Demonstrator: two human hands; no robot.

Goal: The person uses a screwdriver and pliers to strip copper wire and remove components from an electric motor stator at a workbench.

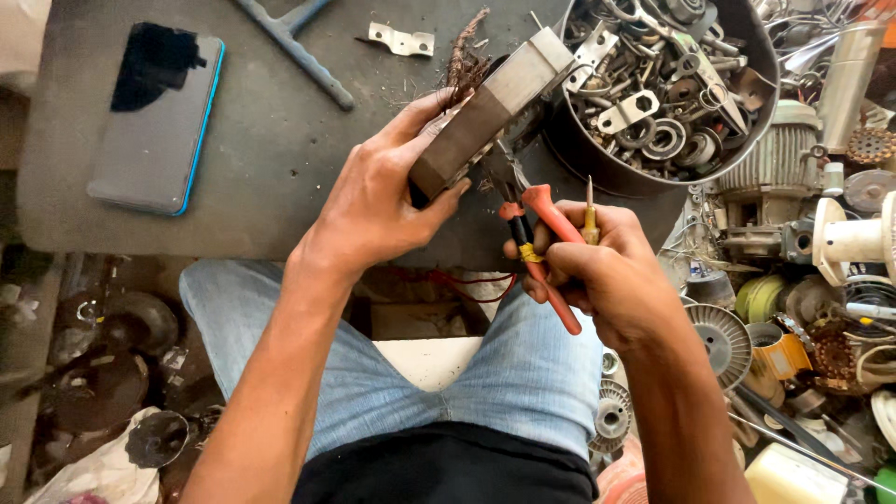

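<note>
My left hand (378,201) grips a grey rectangular metal block, a laminated motor core (490,107), and holds it tilted above the dark work surface (271,140). A tuft of brown copper wire (464,58) sticks out of its far side. My right hand (602,271) is closed on red-handled pliers (546,247), whose jaws reach up to the underside of the core. The same hand also holds a small yellow-handled screwdriver (590,217), tip pointing up.
A round metal bowl (667,93) full of washers, brackets and scrap stands at the back right. A phone (161,117) with a blue edge lies at the left. Motor parts and spools crowd the right side (812,280). A small metal bracket (401,40) lies at the back.
</note>
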